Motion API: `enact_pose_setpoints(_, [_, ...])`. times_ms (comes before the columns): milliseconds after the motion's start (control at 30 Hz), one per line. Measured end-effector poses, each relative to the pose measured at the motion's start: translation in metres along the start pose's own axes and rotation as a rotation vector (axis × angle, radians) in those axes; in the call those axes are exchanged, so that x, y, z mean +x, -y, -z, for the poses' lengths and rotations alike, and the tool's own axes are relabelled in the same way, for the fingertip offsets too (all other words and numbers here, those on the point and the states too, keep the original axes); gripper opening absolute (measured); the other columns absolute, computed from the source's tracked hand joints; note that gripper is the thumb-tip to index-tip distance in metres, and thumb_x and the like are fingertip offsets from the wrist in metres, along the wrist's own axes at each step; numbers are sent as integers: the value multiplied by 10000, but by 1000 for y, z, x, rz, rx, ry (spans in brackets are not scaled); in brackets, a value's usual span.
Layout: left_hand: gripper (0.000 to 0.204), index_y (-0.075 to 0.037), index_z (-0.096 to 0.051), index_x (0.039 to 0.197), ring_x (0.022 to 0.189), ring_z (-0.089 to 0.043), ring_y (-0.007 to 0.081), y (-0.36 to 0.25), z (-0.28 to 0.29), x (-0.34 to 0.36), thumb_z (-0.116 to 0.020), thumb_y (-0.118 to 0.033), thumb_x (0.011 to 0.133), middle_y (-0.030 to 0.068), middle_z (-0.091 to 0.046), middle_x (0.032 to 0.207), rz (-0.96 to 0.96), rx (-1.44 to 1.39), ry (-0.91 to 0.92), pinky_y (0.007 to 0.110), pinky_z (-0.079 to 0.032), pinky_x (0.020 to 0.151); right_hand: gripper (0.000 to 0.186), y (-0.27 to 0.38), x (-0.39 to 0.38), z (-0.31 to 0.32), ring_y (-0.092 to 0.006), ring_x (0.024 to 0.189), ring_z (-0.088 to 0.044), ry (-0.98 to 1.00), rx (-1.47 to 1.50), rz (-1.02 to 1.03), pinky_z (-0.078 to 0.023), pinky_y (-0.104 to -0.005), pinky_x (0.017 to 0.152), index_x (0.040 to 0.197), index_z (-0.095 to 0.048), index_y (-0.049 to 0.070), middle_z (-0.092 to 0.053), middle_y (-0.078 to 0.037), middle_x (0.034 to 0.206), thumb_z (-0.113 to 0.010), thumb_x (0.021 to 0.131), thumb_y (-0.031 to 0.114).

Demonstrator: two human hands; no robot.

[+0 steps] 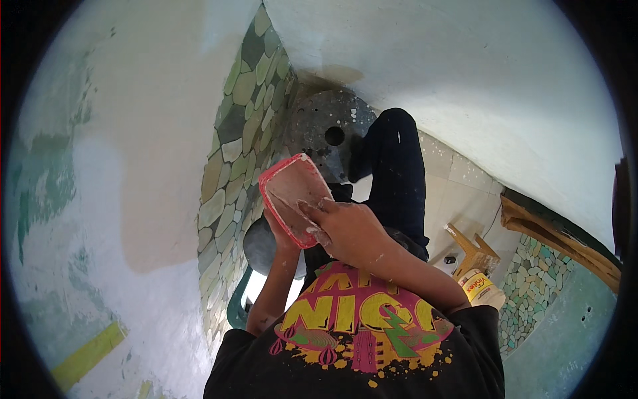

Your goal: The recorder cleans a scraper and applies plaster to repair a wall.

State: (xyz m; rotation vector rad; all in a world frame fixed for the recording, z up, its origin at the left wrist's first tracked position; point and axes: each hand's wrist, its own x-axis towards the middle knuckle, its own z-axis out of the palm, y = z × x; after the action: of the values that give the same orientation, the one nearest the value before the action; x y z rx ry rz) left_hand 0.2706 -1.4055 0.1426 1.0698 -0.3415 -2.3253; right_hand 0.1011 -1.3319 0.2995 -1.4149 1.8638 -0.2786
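Observation:
A shallow red tray (268, 176), its rim smeared with pale paste, is tilted in front of my chest. My left hand (284, 236) grips it from below and the side, with most of its fingers hidden behind it. Inside lies beige, putty-like paste (292, 183). My right hand (352, 229) reaches over the near edge, fingers bent down into the tray and coated with paste. A thin flat edge shows by these fingertips, but what they hold is too smeared to name.
On the left a wall (159, 133) has damp beige patches; pebble tile (232, 153) runs beside it. A dark round stool top (319, 120) with a central hole stands ahead by my knee (399, 153). At right are a plastic tub (482, 289) and a small wooden piece (472, 249).

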Motion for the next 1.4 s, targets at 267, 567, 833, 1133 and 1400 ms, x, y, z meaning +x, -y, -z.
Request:
enact_pose_setpoints(267, [784,-158,-296,1560,1389,-416,321,-11,-50,67,-435,-662,975,95,-377,1560,5,164,-29,476,-366,1155,497,-39,47,51,-313,873,-703,-38,38,56,-575,-420,733,1390,-554,99,-685,-133,1089,-617,929,273])
enact_pose_setpoints(567, [694,-193,-303,1576,1428,-388,320,-67,-210,85,-533,-499,997,89,-385,1571,22,149,221,506,-301,1203,360,-24,37,234,-322,817,-715,76,-218,189,-587,-444,634,1129,-672,22,-709,-161,926,-629,821,202])
enact_pose_setpoints(833, [688,-125,-366,1532,1370,-465,361,-125,-388,-5,-491,-530,989,146,-462,1511,124,86,492,566,-403,1115,290,51,-57,357,-396,895,-697,-295,-67,-19,-559,-497,748,1062,-677,49,-707,-221,920,-627,839,227])
enact_pose_setpoints(1133, [692,-80,-480,1443,1307,-527,380,-158,-451,-65,-536,-563,950,162,-547,1434,256,-92,612,552,-418,1107,299,82,-122,399,-437,866,-652,-665,224,3,-515,-453,773,991,-667,31,-682,-220,912,-724,789,244])
enact_pose_setpoints(1400, [579,-100,-521,1392,1224,-603,276,-169,-465,-54,-489,-524,999,108,-644,1293,206,28,649,474,-474,1072,246,130,-128,386,-439,878,-658,-1019,146,-43,-527,-444,738,988,-666,4,-681,-224,906,-689,813,175])
